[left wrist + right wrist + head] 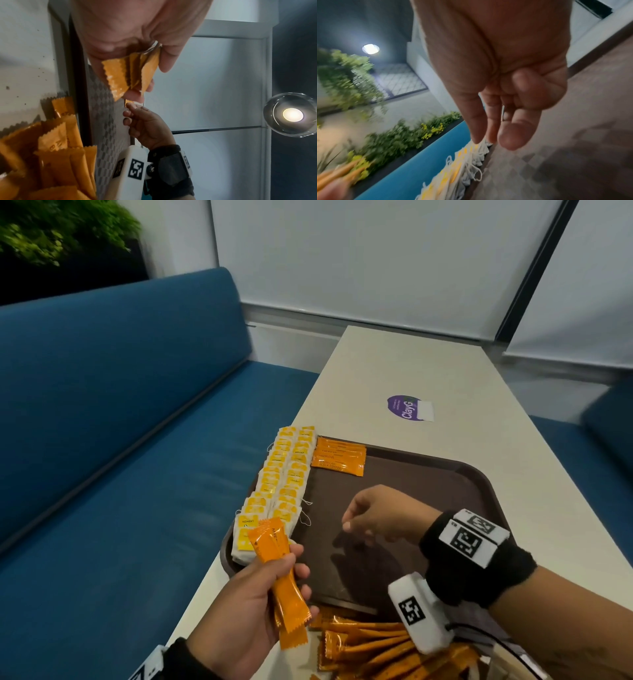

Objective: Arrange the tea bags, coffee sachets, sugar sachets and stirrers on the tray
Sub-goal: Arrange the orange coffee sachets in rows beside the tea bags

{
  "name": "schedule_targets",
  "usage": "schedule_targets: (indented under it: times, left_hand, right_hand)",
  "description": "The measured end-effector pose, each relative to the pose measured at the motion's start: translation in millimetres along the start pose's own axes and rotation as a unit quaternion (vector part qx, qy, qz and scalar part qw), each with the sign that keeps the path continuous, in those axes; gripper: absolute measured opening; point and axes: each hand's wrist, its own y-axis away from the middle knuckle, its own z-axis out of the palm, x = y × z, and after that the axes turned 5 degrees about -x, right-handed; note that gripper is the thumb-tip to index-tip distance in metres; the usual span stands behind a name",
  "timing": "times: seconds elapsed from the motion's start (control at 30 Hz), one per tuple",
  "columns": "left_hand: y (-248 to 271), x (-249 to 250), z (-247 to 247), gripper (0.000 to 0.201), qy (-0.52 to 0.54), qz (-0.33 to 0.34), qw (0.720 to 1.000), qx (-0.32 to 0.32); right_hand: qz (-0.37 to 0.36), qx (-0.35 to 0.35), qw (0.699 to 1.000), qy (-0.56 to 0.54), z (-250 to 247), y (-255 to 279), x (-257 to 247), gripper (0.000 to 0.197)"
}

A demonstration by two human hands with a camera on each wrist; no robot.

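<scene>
The left hand (250, 604) gripped orange coffee sachets (277, 570) at lower left; the right hand (380, 517) hovered empty, fingers loosely curled, over the tray (428, 474). Only the head view showed "AMERICANO BLACK COFFEE" sachets (339, 457) beside tea bags (281, 481).

Head view looks down on the tray (404, 474); both close wrist views share it.
</scene>
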Motion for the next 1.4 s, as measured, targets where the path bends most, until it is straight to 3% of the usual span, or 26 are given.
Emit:
schedule_targets:
  times: [0.17, 0.23, 0.4, 0.5, 0.7, 0.87, 0.93, 1.0, 1.1, 1.23, 1.33, 1.4]
  left_hand:
    - [4, -4, 4, 0.043, -0.041, 0.035, 0.999, 0.003]
    - [5, -7, 8, 0.048, -0.058, 0.046, 0.997, -0.020]
    - [9, -12, 21, 0.048, -0.053, 0.082, 0.994, -0.046]
    - [11, -14, 27, 0.040, -0.034, 0.083, 0.996, -0.025]
    - [10, -13, 29, 0.031, -0.024, 0.077, 0.997, -0.023]
    - [13, -4, 22, 0.038, -0.017, 0.072, 0.997, -0.037]
    - [17, -1, 21, 0.039, -0.008, 0.066, 0.997, -0.044]
    - [20, 2, 20, 0.041, 0.008, 0.066, 0.996, -0.056]
    - [23, 6, 20, 0.044, 0.019, 0.076, 0.995, -0.069]
    - [25, 9, 17, 0.039, -0.009, 0.099, 0.994, -0.056]
    - [25, 10, 14, 0.036, -0.038, 0.117, 0.992, -0.042]
    - [24, 10, 10, 0.033, -0.057, 0.126, 0.990, -0.028]
  right_hand:
    - [-0.075, -0.118, 0.989, -0.040, 24, 50, -19, 0.017]
    - [-0.106, -0.129, 0.984, -0.063, 39, 67, -23, 0.022]
    - [-0.123, -0.012, 0.981, -0.153, 67, 89, -18, 0.017]
    - [-0.115, 0.061, 0.971, -0.199, 72, 100, -14, 0.009]
    - [-0.143, 0.234, 0.925, -0.263, 66, 113, -12, 0.013]
    - [-0.145, 0.218, 0.900, -0.347, 61, 113, -7, 0.004]
    - [-0.168, 0.247, 0.903, -0.307, 65, 111, -2, 0.011]
    - [-0.215, 0.354, 0.897, -0.152, 70, 107, 4, 0.022]
    - [-0.287, 0.465, 0.837, 0.011, 75, 104, 11, 0.014]
    - [-0.318, 0.486, 0.813, 0.039, 78, 104, 11, 0.013]
    - [-0.335, 0.469, 0.816, 0.042, 82, 103, 8, 0.016]
    - [-0.320, 0.460, 0.828, -0.021, 83, 102, 6, 0.009]
